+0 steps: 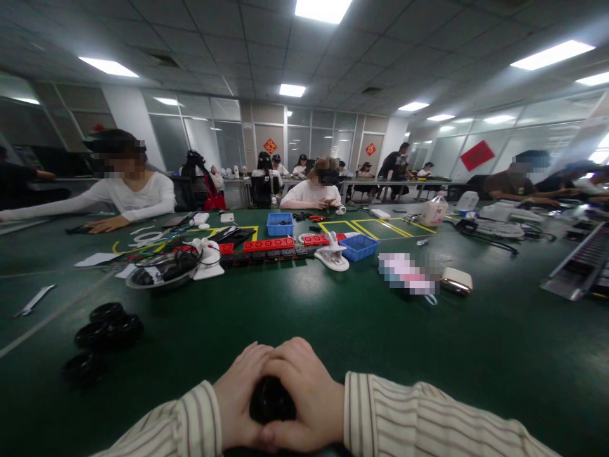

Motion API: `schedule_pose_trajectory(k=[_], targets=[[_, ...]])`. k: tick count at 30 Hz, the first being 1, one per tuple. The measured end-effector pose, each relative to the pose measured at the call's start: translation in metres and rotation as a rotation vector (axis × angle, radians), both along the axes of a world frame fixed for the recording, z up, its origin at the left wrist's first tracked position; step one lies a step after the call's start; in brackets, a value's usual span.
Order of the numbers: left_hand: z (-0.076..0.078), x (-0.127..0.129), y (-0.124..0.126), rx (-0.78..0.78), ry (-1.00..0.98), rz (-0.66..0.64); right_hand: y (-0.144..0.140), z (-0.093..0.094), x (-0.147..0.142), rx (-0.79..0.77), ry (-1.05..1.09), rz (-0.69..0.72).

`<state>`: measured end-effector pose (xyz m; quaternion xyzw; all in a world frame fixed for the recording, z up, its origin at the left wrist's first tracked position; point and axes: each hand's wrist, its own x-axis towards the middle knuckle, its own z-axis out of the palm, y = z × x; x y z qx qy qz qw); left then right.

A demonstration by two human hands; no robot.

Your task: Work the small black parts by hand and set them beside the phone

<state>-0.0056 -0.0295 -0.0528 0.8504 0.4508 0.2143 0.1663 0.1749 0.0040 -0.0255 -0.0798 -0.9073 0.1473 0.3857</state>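
At the far left a wrench lies flat on the green table, with a co-worker in white seated beyond it. Nearer, four black round pieces form a loose group, three bunched together and one just beside them toward the near edge; no hand touches them. Behind these, a metal bowl holds dark items, with a white stand-like item beside it, then a row of red strips and a blue bin. In the near middle, the left hand and the right hand close around another black round piece, one from each side, fingers curved over its far side and meeting there, the right thumb across the near side; whether it rests on the table or is held just above, I cannot tell. So one piece is being handled while four lie free; they look alike from here, so whether those four are already dealt with or yet to be handled cannot be judged, and the held one is too covered to show its progress. Farther right come a white clamp-like item, a second blue bin, a cream case and, at the edge, a metal rack.
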Motion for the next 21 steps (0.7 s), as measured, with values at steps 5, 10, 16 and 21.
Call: schedule_pose_trajectory(k=[5,10,16,21], targets=[[0.003,0.007,-0.006,0.083,0.013,0.109,0.002,-0.009,-0.001,-0.087,-0.049,-0.129],[0.013,0.01,-0.005,0.009,0.016,0.089,0.0,-0.005,-0.001,-0.042,-0.142,-0.049],[0.017,0.007,0.002,-0.124,-0.076,-0.032,0.0,-0.003,-0.003,0.08,-0.086,0.218],[0.016,0.006,0.004,-0.101,-0.052,-0.076,0.0,-0.005,-0.003,0.121,-0.184,0.303]])
